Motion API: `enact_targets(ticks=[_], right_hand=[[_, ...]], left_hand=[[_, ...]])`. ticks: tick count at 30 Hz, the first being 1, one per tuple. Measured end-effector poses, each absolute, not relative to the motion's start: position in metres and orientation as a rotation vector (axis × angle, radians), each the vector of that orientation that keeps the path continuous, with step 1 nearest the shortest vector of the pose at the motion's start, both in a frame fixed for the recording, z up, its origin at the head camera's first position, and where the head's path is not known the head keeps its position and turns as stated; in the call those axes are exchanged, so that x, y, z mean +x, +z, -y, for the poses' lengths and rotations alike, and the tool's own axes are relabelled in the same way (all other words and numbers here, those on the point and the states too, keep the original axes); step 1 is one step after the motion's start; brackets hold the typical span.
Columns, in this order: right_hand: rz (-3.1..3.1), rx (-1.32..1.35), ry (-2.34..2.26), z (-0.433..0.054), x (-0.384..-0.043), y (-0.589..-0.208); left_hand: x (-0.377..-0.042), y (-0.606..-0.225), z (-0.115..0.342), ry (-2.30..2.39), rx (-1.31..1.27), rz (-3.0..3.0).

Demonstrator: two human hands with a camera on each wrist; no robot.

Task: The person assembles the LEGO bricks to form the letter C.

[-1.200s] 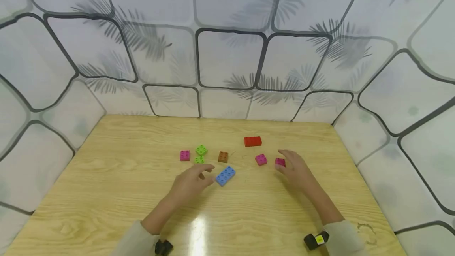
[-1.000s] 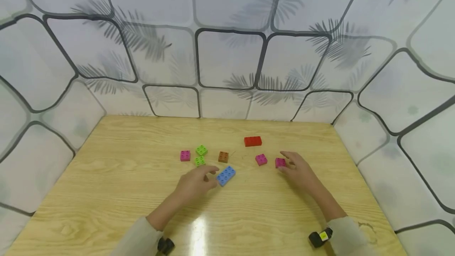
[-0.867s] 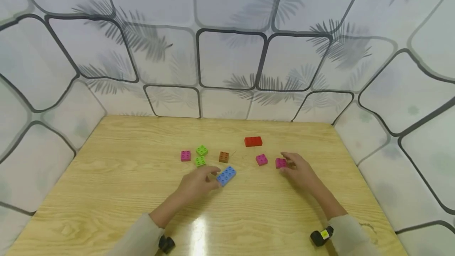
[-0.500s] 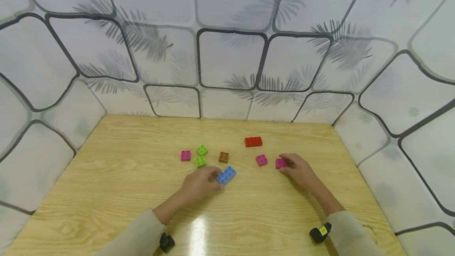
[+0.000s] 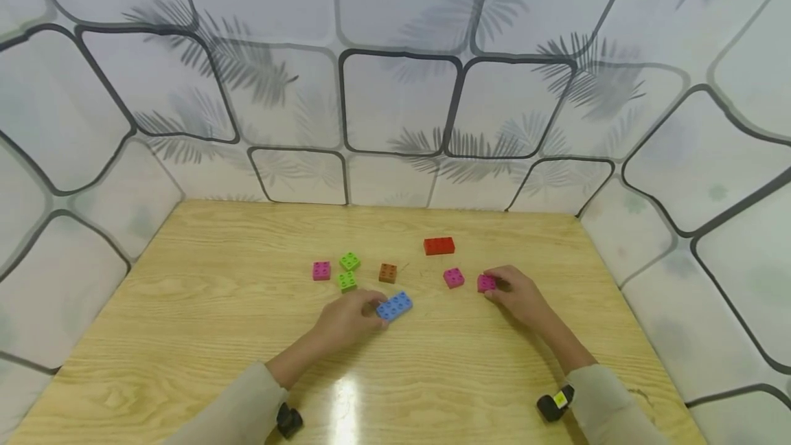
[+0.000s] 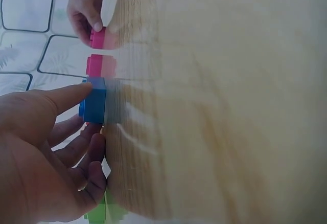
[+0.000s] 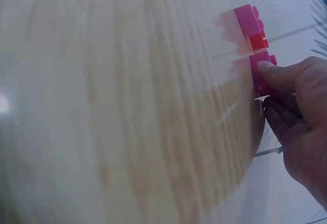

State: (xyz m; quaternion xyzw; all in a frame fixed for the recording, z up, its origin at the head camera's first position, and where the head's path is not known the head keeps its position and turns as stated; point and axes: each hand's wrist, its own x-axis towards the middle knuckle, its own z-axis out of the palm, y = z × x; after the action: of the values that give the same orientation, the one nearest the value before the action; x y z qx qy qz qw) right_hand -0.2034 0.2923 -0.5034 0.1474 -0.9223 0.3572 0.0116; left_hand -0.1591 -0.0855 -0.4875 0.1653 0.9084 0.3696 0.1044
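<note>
My left hand (image 5: 349,320) pinches a blue eight-stud toy brick (image 5: 394,305) by its near left end, thumb on the front side and fingers behind. The left wrist view shows the thumb pressed on the side of this blue brick (image 6: 95,101), low at the tabletop. My right hand (image 5: 518,296) pinches a small magenta brick (image 5: 485,283) between thumb and fingers. In the right wrist view the thumb lies on the face of that magenta brick (image 7: 261,70). Another magenta brick (image 5: 454,278) lies just left of the right hand.
A red brick (image 5: 439,246) lies farther back. A brown brick (image 5: 388,272) sits behind the blue one. Two lime green bricks (image 5: 349,261) and a magenta brick (image 5: 321,270) lie to the left on the wooden table (image 5: 216,280). A patterned wall (image 5: 395,108) encloses the back and sides.
My left hand has moved right to the blue brick and taken hold of it; the brick has turned slightly. My right fingers have closed in on the magenta brick.
</note>
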Motion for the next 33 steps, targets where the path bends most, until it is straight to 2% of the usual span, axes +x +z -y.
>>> enact_targets(ticks=[15, 33], right_hand=[[2.824, 0.472, 1.241, -0.280, -0.188, -0.502], [2.853, 0.538, 1.389, -0.242, -0.160, -0.496]], left_hand=[[-0.160, -0.486, 0.088, 1.189, 0.552, -2.560], [-0.161, -0.488, 0.091, 1.200, 0.593, -2.512]])
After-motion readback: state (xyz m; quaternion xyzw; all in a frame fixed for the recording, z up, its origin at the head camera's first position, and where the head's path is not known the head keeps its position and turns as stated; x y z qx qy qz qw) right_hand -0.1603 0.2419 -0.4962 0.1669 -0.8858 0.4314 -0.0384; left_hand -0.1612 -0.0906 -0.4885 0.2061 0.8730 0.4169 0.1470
